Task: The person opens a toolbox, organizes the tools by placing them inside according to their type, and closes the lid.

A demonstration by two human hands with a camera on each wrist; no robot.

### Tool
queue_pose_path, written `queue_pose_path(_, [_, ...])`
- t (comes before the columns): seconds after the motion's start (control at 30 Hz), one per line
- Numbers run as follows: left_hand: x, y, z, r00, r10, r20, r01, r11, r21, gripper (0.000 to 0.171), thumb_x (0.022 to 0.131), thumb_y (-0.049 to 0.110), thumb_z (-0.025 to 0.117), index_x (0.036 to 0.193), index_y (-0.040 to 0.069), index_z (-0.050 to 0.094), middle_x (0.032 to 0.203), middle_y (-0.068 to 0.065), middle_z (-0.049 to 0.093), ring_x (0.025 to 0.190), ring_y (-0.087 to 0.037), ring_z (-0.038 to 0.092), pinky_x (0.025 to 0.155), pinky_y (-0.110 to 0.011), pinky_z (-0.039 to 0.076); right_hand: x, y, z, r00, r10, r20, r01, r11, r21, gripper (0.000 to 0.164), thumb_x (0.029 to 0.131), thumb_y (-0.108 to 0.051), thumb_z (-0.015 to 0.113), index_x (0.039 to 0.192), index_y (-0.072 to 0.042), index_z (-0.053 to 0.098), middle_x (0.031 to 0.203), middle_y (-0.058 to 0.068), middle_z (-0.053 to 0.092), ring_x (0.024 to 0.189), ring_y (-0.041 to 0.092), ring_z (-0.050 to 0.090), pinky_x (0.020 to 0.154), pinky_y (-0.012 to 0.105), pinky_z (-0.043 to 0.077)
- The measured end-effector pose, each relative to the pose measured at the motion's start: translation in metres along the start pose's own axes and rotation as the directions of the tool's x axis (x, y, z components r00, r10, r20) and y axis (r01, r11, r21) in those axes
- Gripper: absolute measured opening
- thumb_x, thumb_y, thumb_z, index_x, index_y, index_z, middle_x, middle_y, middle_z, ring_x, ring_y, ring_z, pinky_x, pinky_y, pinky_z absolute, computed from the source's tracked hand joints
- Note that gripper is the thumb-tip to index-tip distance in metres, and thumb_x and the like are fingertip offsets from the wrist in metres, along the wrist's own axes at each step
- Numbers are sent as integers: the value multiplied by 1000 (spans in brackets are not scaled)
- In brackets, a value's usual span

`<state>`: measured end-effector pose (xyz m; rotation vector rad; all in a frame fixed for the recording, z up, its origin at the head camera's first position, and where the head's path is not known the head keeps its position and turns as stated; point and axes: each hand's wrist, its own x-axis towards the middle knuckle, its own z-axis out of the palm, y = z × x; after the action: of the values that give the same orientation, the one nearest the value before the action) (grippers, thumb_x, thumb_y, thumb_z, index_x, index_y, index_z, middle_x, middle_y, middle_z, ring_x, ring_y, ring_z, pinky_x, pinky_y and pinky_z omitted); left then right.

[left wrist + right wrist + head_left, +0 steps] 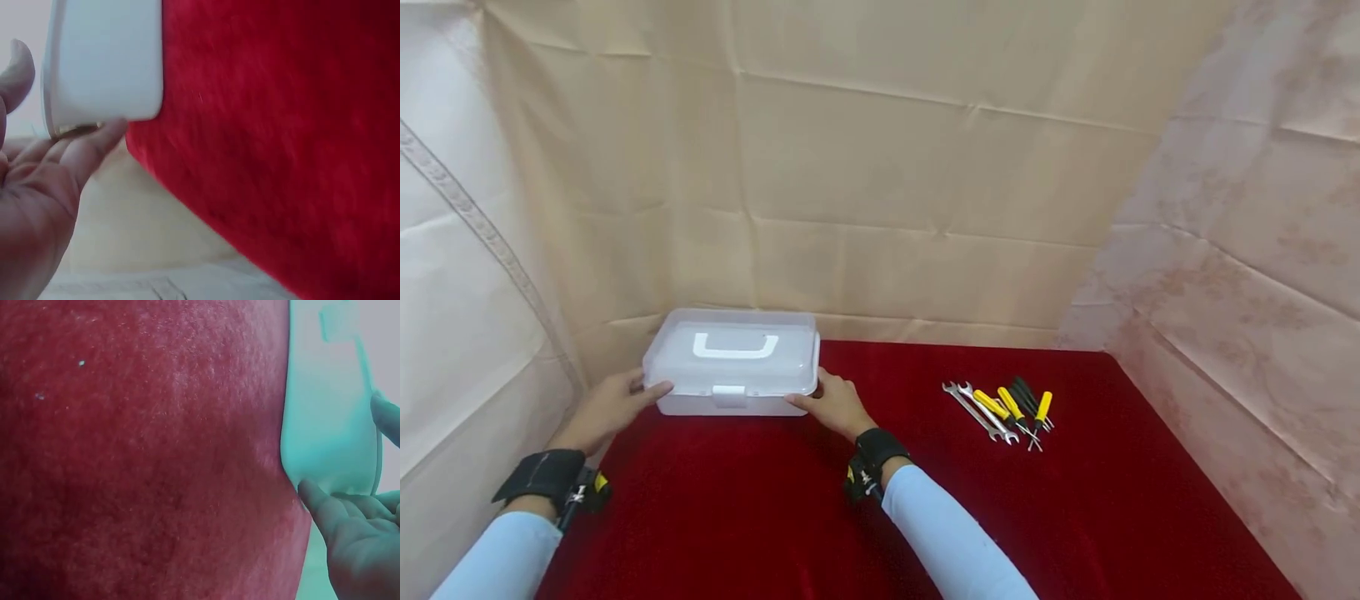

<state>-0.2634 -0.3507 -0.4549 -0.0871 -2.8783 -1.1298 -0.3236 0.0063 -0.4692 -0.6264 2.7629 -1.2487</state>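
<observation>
A translucent white plastic toolbox (730, 375) sits closed at the back left of the red cloth, its white carry handle (735, 347) lying flat on the lid. A white latch (728, 396) is at the middle of its front. My left hand (610, 406) holds the box's left end, thumb by the front corner of the lid; the left wrist view shows its fingers (94, 150) against that end. At the opposite end, my right hand (837, 406) grips the box, with its thumb at the front rim and fingers (325, 509) along the side.
To the right on the red cloth (880, 517) lie several screwdrivers (1009, 404) with yellow or dark handles, beside metal wrenches (973, 412). Beige fabric (850, 167) hangs behind the table. Patterned fabric (1247, 308) stands along the right, whitish fabric (460, 292) along the left.
</observation>
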Motion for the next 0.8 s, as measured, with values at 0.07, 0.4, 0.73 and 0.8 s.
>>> queue_pose_path(0.07, [-1, 4, 0, 1000, 13, -16, -13, 1000, 13, 69, 101, 52, 61, 138, -7, 56, 105, -24, 68, 92, -34, 61, 74, -46, 51, -1, 0, -1, 1000, -16, -18, 16, 1000, -9, 57, 91, -46, 78, 134, -12, 64, 115, 4, 75, 90, 13, 65, 73, 27, 50])
queue_pose_path(0.4, [-15, 53, 23, 992, 112, -50, -103, 984, 146, 58, 95, 47, 73, 108, -9, 66, 74, -4, 58, 68, -19, 48, 57, -32, 38, -38, 20, -50, 997, -74, 8, 75, 994, -77, 54, 93, -51, 73, 129, -12, 67, 106, 1, 76, 85, 10, 66, 71, 27, 53])
queue_pose_path(0.73, [-58, 110, 74, 993, 113, 26, -114, 992, 44, 69, 87, 49, 80, 128, -5, 66, 95, -5, 76, 71, -12, 62, 62, -26, 51, -141, 55, -89, 1000, 10, 16, -10, 1000, -24, 66, 94, -54, 70, 142, -11, 58, 120, 3, 73, 102, 13, 72, 84, 33, 59])
queue_pose_path(0.8, [-71, 122, 86, 995, 93, 31, -93, 996, 1, 67, 86, 50, 81, 128, 0, 66, 89, 2, 75, 67, -11, 60, 62, -26, 51, -160, 59, -96, 999, 34, 2, -34, 999, -22, 71, 93, -56, 70, 145, -10, 55, 124, 5, 72, 104, 15, 71, 84, 33, 59])
